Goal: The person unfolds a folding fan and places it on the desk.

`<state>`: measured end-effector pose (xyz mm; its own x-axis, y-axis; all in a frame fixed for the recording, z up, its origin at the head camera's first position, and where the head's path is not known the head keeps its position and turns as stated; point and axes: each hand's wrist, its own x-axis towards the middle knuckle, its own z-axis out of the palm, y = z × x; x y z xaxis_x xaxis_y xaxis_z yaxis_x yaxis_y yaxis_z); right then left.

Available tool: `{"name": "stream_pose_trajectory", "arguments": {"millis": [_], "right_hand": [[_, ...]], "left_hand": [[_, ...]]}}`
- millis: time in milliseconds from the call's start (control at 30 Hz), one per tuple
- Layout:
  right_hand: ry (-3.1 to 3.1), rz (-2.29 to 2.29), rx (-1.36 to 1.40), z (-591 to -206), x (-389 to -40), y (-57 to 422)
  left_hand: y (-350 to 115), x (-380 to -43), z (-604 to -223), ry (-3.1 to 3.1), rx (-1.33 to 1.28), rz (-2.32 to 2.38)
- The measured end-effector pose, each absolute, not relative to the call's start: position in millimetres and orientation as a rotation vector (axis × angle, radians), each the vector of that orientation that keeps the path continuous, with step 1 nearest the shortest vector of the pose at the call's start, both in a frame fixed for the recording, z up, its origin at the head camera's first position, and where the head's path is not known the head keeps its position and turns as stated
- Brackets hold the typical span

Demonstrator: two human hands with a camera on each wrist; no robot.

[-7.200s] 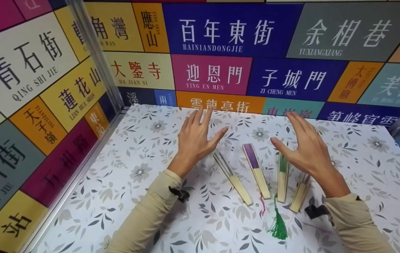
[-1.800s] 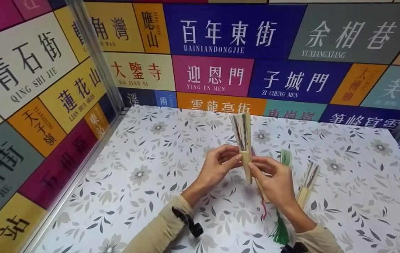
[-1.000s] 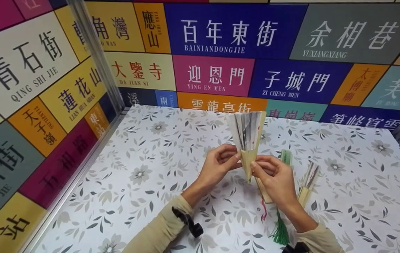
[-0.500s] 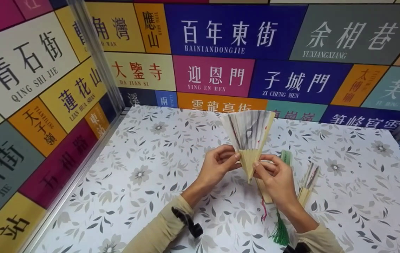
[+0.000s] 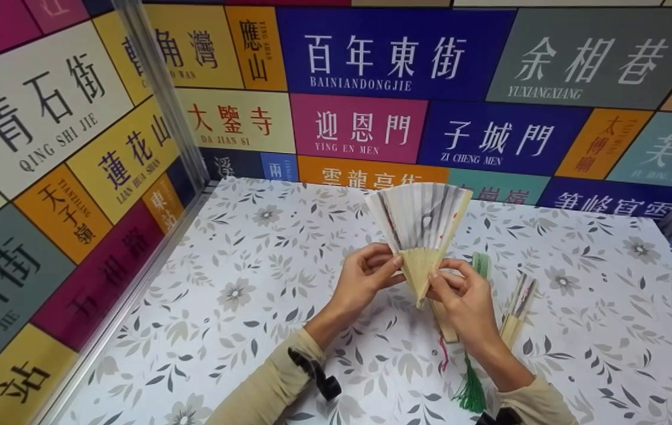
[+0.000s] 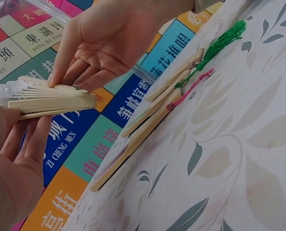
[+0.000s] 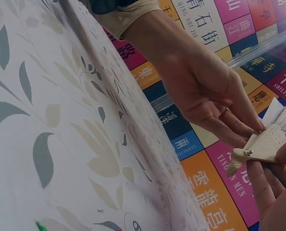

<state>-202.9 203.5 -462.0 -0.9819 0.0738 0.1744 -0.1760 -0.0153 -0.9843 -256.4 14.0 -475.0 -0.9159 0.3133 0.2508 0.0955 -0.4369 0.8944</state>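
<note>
Partly spread fan [image 5: 418,218] in the pinched fingers [image 5: 388,271] of left hand [image 5: 362,283] and right hand [image 5: 466,301]

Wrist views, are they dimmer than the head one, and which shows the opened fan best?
Head view: brightest, with the whole spread of the fan in frame, slightly soft; left wrist: dimmer, tilted, its pale paper cut off at the left edge; right wrist: also dim and tilted, the fan running off the right edge.

From the head, the worktop [image 5: 194,330] is viewed downward, far edge ahead; the fan [image 5: 421,218] is shared by both closer wrist views.
</note>
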Motion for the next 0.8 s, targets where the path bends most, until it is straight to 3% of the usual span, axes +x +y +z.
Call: {"name": "stream_pose_trajectory", "arguments": {"millis": [800], "right_hand": [[-2.000, 2.204, 0.097, -462.0, -200.2, 202.8]], "left_hand": [[14.6, -258.5, -478.7, 1.560, 0.511, 2.516]]}}
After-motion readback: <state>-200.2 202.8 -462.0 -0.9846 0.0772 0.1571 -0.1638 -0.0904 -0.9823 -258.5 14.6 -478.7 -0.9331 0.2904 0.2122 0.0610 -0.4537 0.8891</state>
